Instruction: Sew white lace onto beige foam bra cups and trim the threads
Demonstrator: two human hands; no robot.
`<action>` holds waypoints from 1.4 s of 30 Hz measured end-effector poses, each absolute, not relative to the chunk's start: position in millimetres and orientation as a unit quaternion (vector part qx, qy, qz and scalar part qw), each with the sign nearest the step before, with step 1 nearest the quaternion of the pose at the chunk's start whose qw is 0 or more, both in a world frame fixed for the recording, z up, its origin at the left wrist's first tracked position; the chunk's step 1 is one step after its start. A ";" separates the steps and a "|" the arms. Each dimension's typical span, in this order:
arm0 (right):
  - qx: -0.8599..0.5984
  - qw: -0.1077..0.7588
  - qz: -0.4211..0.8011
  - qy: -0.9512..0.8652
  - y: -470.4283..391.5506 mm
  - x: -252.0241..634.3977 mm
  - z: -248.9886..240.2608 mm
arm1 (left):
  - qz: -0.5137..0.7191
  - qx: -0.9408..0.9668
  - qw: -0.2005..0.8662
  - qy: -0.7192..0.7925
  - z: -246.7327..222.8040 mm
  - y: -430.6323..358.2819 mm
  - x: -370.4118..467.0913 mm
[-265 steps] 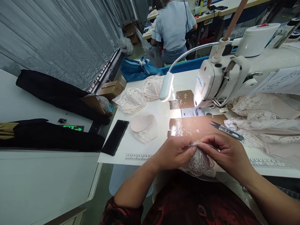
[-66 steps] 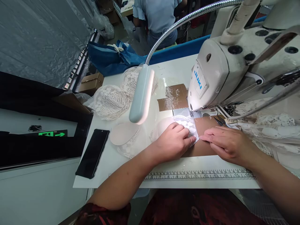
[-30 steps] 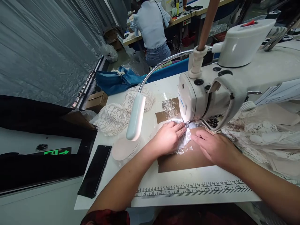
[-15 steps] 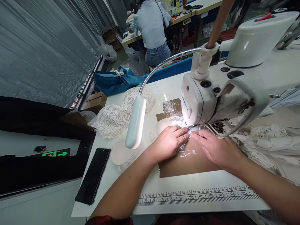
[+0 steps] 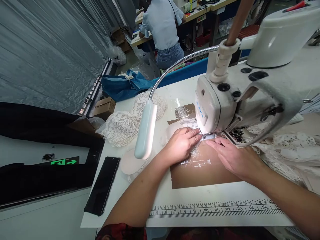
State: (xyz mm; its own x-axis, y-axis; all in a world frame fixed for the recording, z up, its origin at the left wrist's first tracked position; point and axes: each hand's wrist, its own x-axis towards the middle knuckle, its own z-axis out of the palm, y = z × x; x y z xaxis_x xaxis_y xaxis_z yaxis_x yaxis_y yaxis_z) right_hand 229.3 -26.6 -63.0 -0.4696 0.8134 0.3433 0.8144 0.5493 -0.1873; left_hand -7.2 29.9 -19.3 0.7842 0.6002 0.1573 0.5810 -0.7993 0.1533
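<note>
At the needle area of a white sewing machine (image 5: 208, 103), my left hand (image 5: 183, 143) lies with fingers stretched out and pressed down on a white lace-edged cup piece (image 5: 187, 123). Part of this piece is hidden under the hand and the machine head. Close to the presser foot, my right hand (image 5: 232, 155) rests with fingers extended toward the needle; any fabric edge beneath its fingertips is too small to make out. Both hands are over a brown sheet (image 5: 207, 176) with clear tape on the machine table. The fingertips are a short gap apart.
A lamp (image 5: 146, 130) on a bent neck hangs left of the hands. Lace cups (image 5: 122, 128), a pale round piece (image 5: 131, 163) and a phone (image 5: 102, 186) lie left. Lace fabric (image 5: 290, 146) is heaped right. A printed ruler (image 5: 212, 210) runs along the front. Another person (image 5: 163, 30) sits beyond.
My right fingertips have shifted slightly right, widening the gap to my left hand. The lace piece appears a little farther under the machine head. The whole view has shifted slightly.
</note>
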 end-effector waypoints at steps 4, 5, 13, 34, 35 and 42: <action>-0.496 0.189 -0.024 -0.847 -25.4 229.4 -60.4 | 0.091 0.945 0.043 0.312 -19.0 30.2 -7.1; -0.496 0.188 -0.031 -0.847 -24.9 229.1 -59.1 | 0.090 0.944 0.039 0.314 -17.9 29.7 -7.1; -0.464 0.206 -0.004 -0.862 -24.0 229.0 -41.5 | 0.030 0.911 0.048 0.408 7.9 8.9 -6.4; -0.352 0.236 0.065 -0.903 -27.8 229.5 -30.9 | 0.060 0.921 0.071 0.379 -4.2 -0.5 13.5; -0.353 0.237 0.068 -0.903 -28.4 229.8 -32.5 | 0.058 0.921 0.072 0.379 -3.5 -0.3 13.5; -0.343 0.224 0.108 -0.906 -35.6 230.7 -35.2 | 0.077 0.923 0.092 0.366 0.4 -0.4 8.4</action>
State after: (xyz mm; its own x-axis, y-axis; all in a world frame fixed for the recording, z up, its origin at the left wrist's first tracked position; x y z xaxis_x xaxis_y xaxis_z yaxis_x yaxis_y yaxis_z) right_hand 230.7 -35.6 -35.2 -0.6652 0.6691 0.3314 0.5728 0.7420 -0.3484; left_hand 8.4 -0.4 0.4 0.7197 0.6903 0.0741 0.6619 -0.7144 0.2268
